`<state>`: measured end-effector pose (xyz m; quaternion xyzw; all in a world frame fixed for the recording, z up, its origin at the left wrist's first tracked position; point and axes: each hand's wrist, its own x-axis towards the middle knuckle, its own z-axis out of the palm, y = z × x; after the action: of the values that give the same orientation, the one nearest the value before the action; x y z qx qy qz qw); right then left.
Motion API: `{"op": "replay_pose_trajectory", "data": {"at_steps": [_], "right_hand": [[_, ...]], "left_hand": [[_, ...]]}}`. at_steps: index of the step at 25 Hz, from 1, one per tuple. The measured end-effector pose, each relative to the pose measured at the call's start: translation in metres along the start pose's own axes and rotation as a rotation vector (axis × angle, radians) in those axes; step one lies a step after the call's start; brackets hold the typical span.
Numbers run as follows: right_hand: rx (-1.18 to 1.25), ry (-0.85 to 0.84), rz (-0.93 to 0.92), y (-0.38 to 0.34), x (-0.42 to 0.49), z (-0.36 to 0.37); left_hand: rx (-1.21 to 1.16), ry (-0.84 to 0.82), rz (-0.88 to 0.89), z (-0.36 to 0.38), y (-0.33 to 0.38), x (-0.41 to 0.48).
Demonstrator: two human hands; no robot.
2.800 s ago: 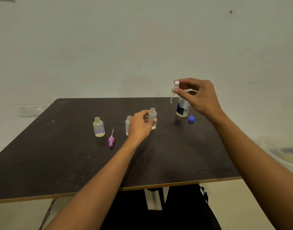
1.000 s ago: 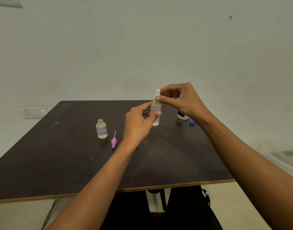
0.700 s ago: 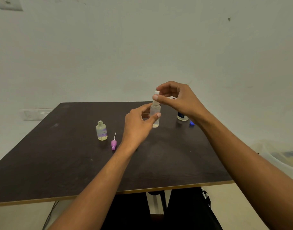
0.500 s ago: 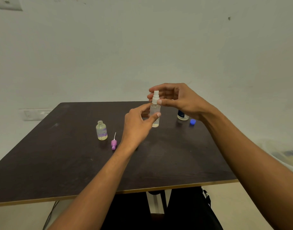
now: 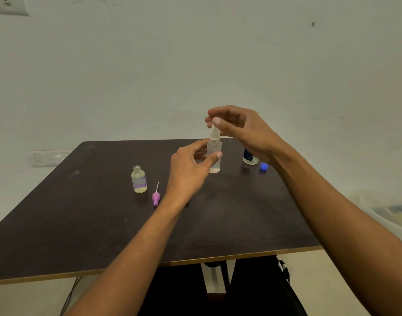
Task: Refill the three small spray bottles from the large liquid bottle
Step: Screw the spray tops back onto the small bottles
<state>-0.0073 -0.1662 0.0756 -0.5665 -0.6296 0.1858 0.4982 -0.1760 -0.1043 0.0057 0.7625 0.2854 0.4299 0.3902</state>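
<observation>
My left hand [image 5: 191,169] grips a clear small spray bottle [image 5: 215,157] that stands upright on the dark table [image 5: 81,224]. My right hand [image 5: 241,131] pinches the top of its white spray head [image 5: 213,133], which sits on the bottle's neck. An open small bottle with a purple label [image 5: 139,179] stands to the left, and a purple spray head [image 5: 156,197] lies beside it. The large liquid bottle [image 5: 249,157] stands behind my right wrist, mostly hidden, next to its blue cap [image 5: 264,166]. A third small bottle is hidden behind my left hand.
A pale wall rises just behind the table's far edge, with a socket plate [image 5: 47,157] low on the left. A translucent plastic bin [image 5: 389,210] stands off the table's right side. Something black [image 5: 252,288] sits under the near edge.
My right hand brought the white spray head from above the large bottle onto the clear bottle's neck. Its fingers have since turned and shifted on the head. My left hand kept hold of the bottle.
</observation>
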Motion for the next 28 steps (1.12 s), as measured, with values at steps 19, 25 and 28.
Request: {"op": "replay_pose_trajectory", "data": {"at_steps": [19, 25, 28], "right_hand": [[0.123, -0.201, 0.022, -0.007, -0.01, -0.017], [-0.002, 0.0, 0.021, -0.01, -0.009, -0.014], [-0.071, 0.144, 0.003, -0.005, -0.008, -0.004]], "left_hand": [[-0.001, -0.015, 0.018, 0.002, 0.004, -0.003], [-0.007, -0.007, 0.016, 0.003, 0.007, -0.005], [-0.001, -0.004, 0.023, 0.005, 0.007, -0.005]]}}
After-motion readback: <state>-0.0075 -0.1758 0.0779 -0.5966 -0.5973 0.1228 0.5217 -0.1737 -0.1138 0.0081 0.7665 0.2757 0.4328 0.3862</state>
